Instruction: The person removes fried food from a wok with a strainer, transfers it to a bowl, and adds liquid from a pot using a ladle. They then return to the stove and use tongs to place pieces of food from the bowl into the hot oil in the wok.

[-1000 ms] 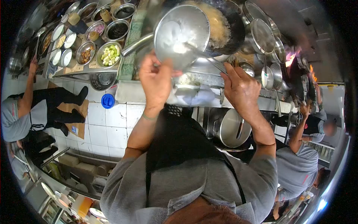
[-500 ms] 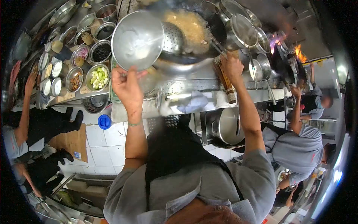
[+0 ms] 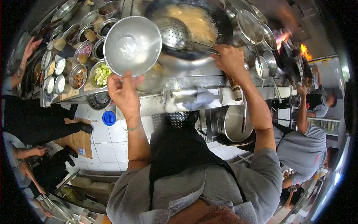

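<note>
My left hand (image 3: 126, 95) pinches the near rim of a round metal bowl (image 3: 116, 44), tilted so its inside faces me. A small pale, shiny patch shows in its bottom. My right hand (image 3: 230, 61) is closed around the handle of a perforated skimmer (image 3: 173, 33). The skimmer's head is over the left side of a dark wok (image 3: 225, 28), right beside the bowl. Bubbling golden oil (image 3: 197, 20) fills the wok's middle; what is frying in it is hard to make out. A bamboo wok brush (image 3: 236, 92) stands just below my right hand.
Left of the bowl are several ingredient containers, one with chopped green pieces (image 3: 101, 75). Strainers (image 3: 250, 28) stand right of the wok. A large pot (image 3: 234, 125) sits below the counter. Flames (image 3: 305, 52) burn at the far right, near a co-worker (image 3: 302, 143). Other people stand left.
The bowl has moved left, away from the wok, uncovering more of the skimmer. My right hand has moved left and up, and the skimmer handle now lies more crosswise. The view has shifted slightly.
</note>
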### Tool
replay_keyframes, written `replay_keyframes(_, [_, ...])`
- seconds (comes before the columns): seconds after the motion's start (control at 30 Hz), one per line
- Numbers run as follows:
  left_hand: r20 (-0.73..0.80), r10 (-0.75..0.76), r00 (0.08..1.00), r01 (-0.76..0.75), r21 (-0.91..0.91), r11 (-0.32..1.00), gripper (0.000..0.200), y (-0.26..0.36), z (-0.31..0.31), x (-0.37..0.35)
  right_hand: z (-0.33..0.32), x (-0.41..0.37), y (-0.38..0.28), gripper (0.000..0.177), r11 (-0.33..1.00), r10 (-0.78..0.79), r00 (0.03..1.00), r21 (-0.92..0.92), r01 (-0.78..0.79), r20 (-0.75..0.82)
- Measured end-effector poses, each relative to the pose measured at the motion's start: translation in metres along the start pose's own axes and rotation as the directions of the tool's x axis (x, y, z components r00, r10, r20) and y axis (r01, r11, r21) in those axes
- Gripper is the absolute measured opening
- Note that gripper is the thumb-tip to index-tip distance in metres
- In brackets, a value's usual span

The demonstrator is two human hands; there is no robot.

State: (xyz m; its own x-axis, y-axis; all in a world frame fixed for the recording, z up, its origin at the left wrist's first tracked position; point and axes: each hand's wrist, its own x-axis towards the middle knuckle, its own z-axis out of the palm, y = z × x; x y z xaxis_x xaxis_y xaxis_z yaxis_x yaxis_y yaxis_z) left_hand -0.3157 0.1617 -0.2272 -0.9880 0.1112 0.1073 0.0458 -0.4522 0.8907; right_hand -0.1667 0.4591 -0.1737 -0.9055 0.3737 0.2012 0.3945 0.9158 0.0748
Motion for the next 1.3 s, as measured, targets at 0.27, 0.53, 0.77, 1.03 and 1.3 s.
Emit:
replay_keyframes(0.27, [-0.071,0.062,0.996,-0.061,0.023,0.998,0.013,0.016,-0.013,0.0,0.014,0.009,0.02,0.021,0.994,-0.003,1.0,-0.108,0.004,0.01])
replay_keyframes(0.53, [-0.057,0.032,0.998,-0.032,-0.009,0.999,0.013,0.005,-0.011,-0.001,0.017,-0.015,0.062,0.03,0.947,0.322,0.944,0.049,-0.319,-0.076])
replay_keyframes(0.77, [0.001,0.007,1.0,-0.007,-0.004,1.0,0.012,0.003,0.006,-0.003,0.015,-0.013,0.038,0.032,1.0,-0.024,0.999,-0.01,0.023,-0.044])
replay_keyframes(1.03, [-0.047,0.005,0.999,-0.004,0.012,1.0,0.012,0.007,-0.002,-0.011,0.025,0.005,0.039,0.028,0.993,-0.034,0.999,-0.111,0.038,0.038])
replay_keyframes(1.3, [-0.005,-0.028,1.0,0.028,-0.012,1.0,0.013,0.017,0.009,-0.015,0.048,-0.027,0.084,0.033,0.945,0.326,0.938,0.036,-0.324,-0.118])
